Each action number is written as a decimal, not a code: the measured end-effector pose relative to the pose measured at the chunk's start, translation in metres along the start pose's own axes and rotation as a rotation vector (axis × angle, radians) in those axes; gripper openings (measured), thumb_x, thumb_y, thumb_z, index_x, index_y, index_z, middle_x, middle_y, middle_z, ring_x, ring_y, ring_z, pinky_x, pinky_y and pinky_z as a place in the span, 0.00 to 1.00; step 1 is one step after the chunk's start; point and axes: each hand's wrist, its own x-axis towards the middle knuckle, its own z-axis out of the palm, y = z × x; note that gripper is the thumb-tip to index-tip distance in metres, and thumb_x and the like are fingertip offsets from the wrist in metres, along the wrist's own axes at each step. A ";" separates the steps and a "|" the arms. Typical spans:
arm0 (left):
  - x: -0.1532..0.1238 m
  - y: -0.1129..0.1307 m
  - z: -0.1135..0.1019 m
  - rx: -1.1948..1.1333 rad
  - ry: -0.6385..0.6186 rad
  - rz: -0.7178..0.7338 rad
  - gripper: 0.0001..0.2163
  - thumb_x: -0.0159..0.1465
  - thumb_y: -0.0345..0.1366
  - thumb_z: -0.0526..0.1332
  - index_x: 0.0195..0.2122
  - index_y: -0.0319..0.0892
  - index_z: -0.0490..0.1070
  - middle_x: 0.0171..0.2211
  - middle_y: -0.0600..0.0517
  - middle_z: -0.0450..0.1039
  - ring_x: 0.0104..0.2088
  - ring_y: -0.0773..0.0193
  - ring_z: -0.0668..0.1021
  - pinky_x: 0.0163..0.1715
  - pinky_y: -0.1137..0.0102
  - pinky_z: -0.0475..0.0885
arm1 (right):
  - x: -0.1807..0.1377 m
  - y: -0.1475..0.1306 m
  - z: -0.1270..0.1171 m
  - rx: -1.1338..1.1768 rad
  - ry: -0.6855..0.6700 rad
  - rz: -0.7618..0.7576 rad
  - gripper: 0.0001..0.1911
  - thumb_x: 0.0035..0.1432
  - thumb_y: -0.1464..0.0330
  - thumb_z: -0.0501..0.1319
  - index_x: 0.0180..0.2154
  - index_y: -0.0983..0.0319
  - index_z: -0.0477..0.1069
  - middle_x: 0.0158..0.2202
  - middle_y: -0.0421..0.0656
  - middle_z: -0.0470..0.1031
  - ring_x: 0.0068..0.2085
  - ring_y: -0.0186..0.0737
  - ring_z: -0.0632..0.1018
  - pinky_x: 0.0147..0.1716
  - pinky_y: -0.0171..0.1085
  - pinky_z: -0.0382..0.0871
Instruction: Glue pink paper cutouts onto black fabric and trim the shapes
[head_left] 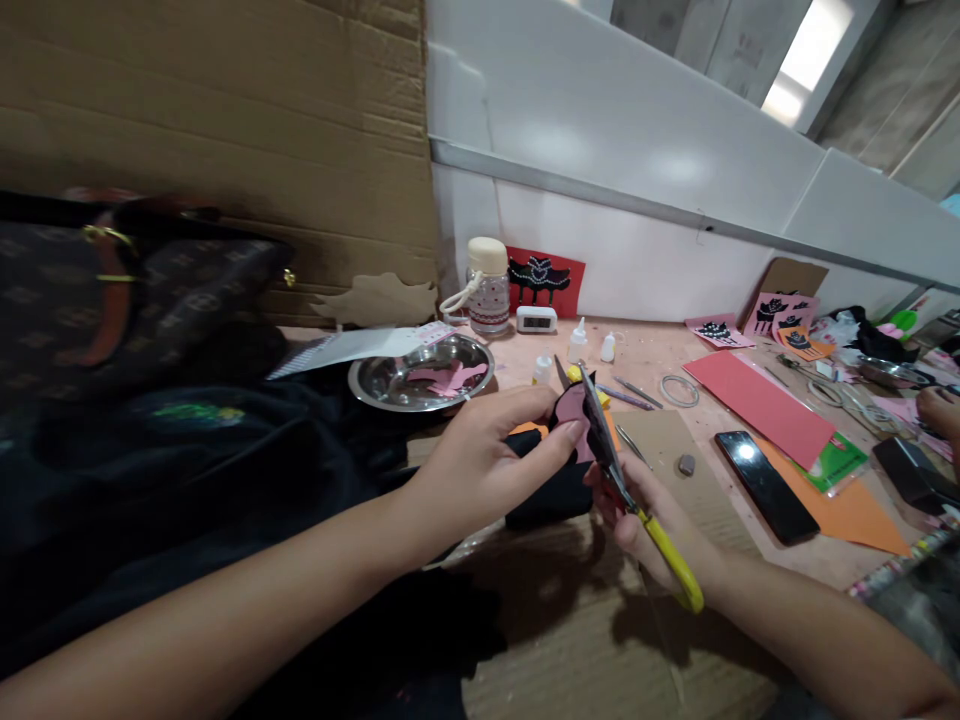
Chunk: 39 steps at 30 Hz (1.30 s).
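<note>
Between the thumb and fingers of my left hand (499,450) is a small pink and black paper cutout (571,408), held up in front of me. My right hand (649,515) grips yellow-handled scissors (667,560). The scissor blades point up and away, slightly apart at the tips, right against the cutout's right edge. Part of the cutout is hidden behind the blades and my thumb. Below my hands lie a dark piece of material (551,495) and a sheet of brown cardboard (555,640).
A steel bowl (360,385) with pink paper scraps stands behind my left hand. Small white glue bottles (577,342), a jar (488,290) and a clock (536,320) stand farther back. To the right lie a phone (765,485) and red paper (757,405). Another person's hand (941,412) shows at the right edge.
</note>
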 end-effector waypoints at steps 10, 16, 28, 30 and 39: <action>0.001 0.000 0.001 -0.007 0.021 0.005 0.12 0.69 0.37 0.58 0.29 0.41 0.76 0.26 0.53 0.77 0.28 0.64 0.76 0.32 0.71 0.70 | 0.001 -0.002 0.000 -0.045 0.011 0.033 0.32 0.58 0.38 0.65 0.50 0.55 0.69 0.39 0.42 0.65 0.37 0.41 0.68 0.41 0.39 0.71; 0.000 -0.001 0.003 -0.008 0.033 0.003 0.12 0.68 0.37 0.58 0.29 0.41 0.76 0.26 0.53 0.76 0.28 0.65 0.76 0.31 0.71 0.70 | 0.001 0.000 -0.001 -0.028 0.005 0.007 0.30 0.60 0.40 0.65 0.51 0.55 0.69 0.40 0.42 0.66 0.38 0.41 0.69 0.44 0.39 0.72; 0.000 -0.001 0.003 -0.023 0.027 0.006 0.12 0.69 0.37 0.59 0.29 0.41 0.76 0.26 0.53 0.77 0.28 0.64 0.77 0.31 0.71 0.70 | 0.002 -0.001 0.000 -0.012 0.036 0.051 0.30 0.57 0.39 0.67 0.47 0.55 0.69 0.37 0.41 0.65 0.36 0.41 0.69 0.43 0.39 0.74; 0.001 0.000 0.002 -0.034 0.023 0.010 0.11 0.68 0.37 0.59 0.29 0.41 0.75 0.26 0.53 0.76 0.28 0.64 0.76 0.31 0.72 0.70 | 0.002 -0.002 0.001 -0.011 0.039 0.042 0.30 0.57 0.39 0.67 0.47 0.55 0.69 0.37 0.41 0.66 0.37 0.41 0.70 0.44 0.40 0.74; 0.004 0.002 -0.001 -0.031 0.004 0.017 0.11 0.68 0.37 0.58 0.29 0.43 0.73 0.25 0.54 0.75 0.27 0.65 0.75 0.30 0.72 0.70 | 0.002 0.000 0.000 -0.045 0.050 0.039 0.33 0.55 0.37 0.67 0.48 0.55 0.70 0.39 0.42 0.68 0.38 0.42 0.71 0.43 0.40 0.74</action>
